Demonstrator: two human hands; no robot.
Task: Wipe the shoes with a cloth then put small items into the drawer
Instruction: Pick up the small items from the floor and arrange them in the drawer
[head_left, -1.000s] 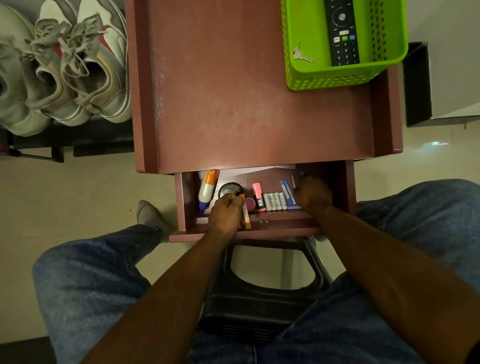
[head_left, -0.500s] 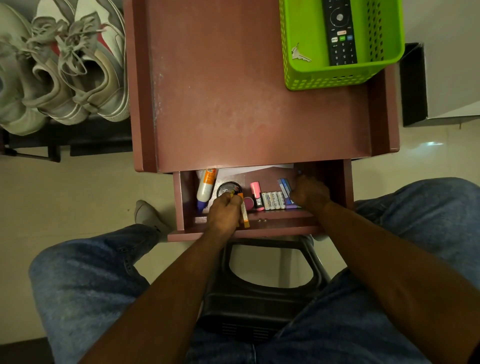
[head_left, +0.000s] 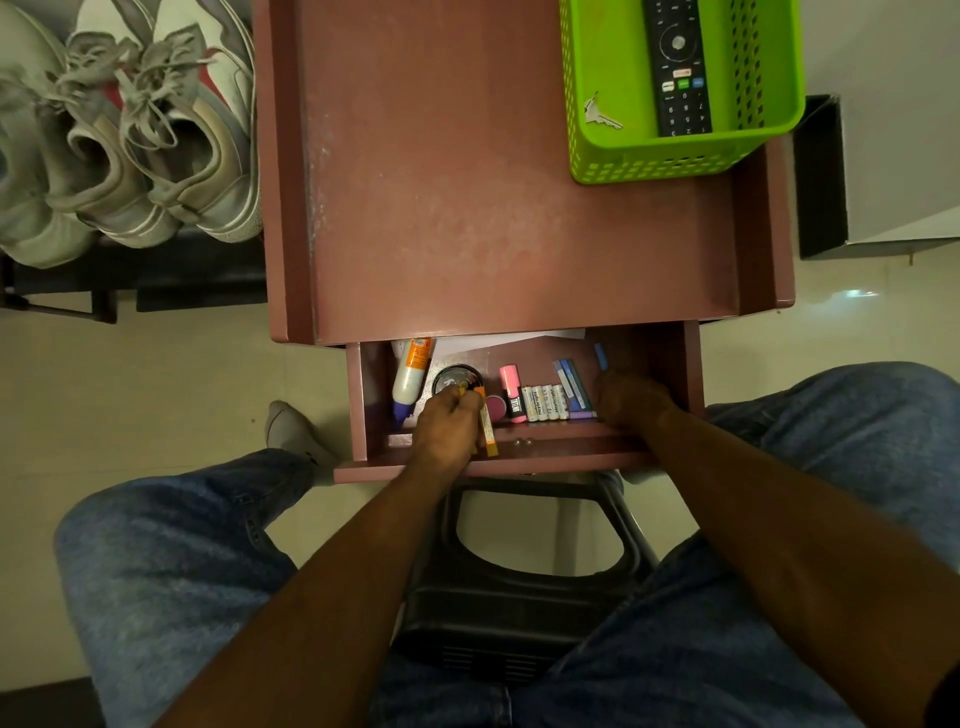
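Both in the open reddish-brown wooden drawer (head_left: 524, 457): left hand (head_left: 448, 426) clamped on a slim orange tube (head_left: 487, 427); right hand (head_left: 631, 397) curled, grip unclear. Pale grey laced shoes (head_left: 130, 135) left of tabletop (head_left: 519, 182).

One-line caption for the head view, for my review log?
Seated person arranging small items in the open drawer: left hand holds an orange tube, right hand rests beside the batteries.

Single head-worn wide-angle view, looking steeply down from above the person's lap. Close on the open drawer (head_left: 524, 441) at frame centre, tabletop (head_left: 493, 208) filling the upper middle. Shoes (head_left: 130, 135) at the left edge, edges curved.
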